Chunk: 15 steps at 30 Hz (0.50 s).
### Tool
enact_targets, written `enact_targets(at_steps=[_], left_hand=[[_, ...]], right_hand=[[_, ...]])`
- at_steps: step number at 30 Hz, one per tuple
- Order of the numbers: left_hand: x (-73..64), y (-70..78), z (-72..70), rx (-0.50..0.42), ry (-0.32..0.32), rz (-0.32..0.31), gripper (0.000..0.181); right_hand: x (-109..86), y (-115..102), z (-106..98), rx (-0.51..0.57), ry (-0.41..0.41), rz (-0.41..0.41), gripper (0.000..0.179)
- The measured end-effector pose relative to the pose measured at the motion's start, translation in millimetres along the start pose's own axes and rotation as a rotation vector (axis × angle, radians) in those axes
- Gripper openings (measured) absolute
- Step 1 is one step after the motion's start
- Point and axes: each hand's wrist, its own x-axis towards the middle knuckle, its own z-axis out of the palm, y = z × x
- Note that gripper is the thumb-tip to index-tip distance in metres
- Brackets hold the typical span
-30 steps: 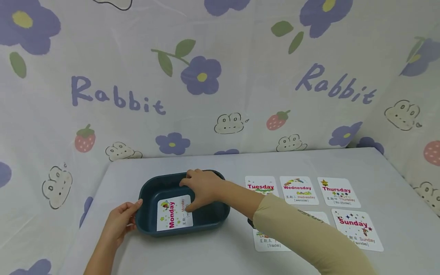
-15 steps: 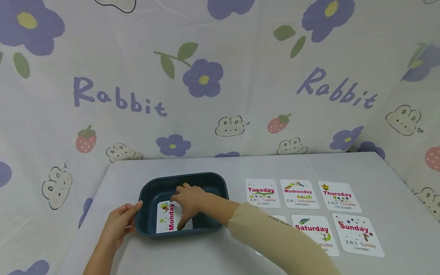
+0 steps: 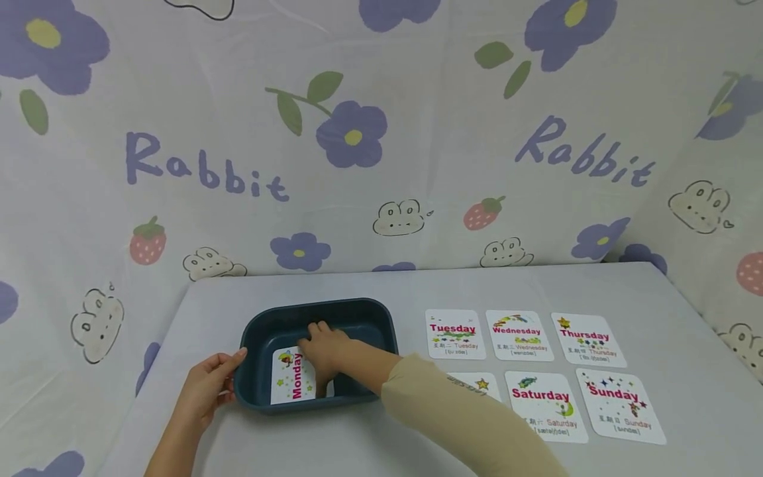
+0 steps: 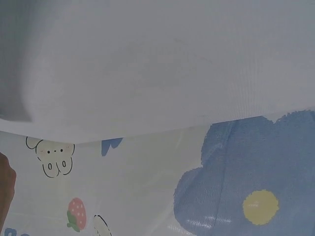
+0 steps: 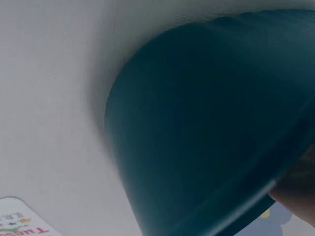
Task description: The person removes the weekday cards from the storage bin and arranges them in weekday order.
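Note:
A dark teal plastic basin [image 3: 369,321] sits on the white table at the left. Its left rim is pinched by my left hand [image 3: 205,384], thumb on top and fingers beneath. Inside lies a white card printed Monday [image 3: 291,377], turned sideways. Reaching down into the basin, my right hand [image 3: 326,351] covers the card's right part, fingers toward its far edge and thumb toward its near edge. I cannot tell whether it grips the card. The right wrist view mostly shows the basin's outer wall [image 5: 197,123]; the left wrist view has only a sliver of hand [image 4: 6,187].
Right of the basin, several day cards lie in two rows: Tuesday [image 3: 456,334], Wednesday [image 3: 520,336] and Thursday [image 3: 589,339] behind, Saturday [image 3: 545,405] and Sunday [image 3: 620,405] in front. Another front card [image 3: 477,383] is half hidden by the right sleeve. A patterned cloth [image 3: 417,152] hangs behind.
My right hand has moved left and down over the Monday card, then a little right, sinking lower into the basin. My left hand keeps its hold on the rim.

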Motion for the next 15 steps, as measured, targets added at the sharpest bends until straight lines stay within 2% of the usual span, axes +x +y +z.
enact_targets(at_steps=[1,5,7,8,15], left_hand=[[0.0,0.1,0.3,-0.001,0.001,0.002,0.036],[-0.1,0.8,1.5,-0.004,-0.002,0.014,0.037],[-0.1,1.1,2.3,-0.004,-0.002,0.021,0.037],[-0.1,1.0,2.6,-0.006,-0.002,0.022,0.037],[-2.5,0.3,3.0,-0.006,0.03,0.028,0.034]], right_hand=[[7.2,2,7,0.019,0.003,0.001,0.097],[6.7,1,7,0.062,-0.007,0.015,0.093],[4.4,1,6,0.091,-0.003,0.014,0.093],[-3.2,-1,-1,0.11,-0.012,0.017,0.089],[-3.2,-1,-2,0.182,-0.023,-0.061,0.085]])
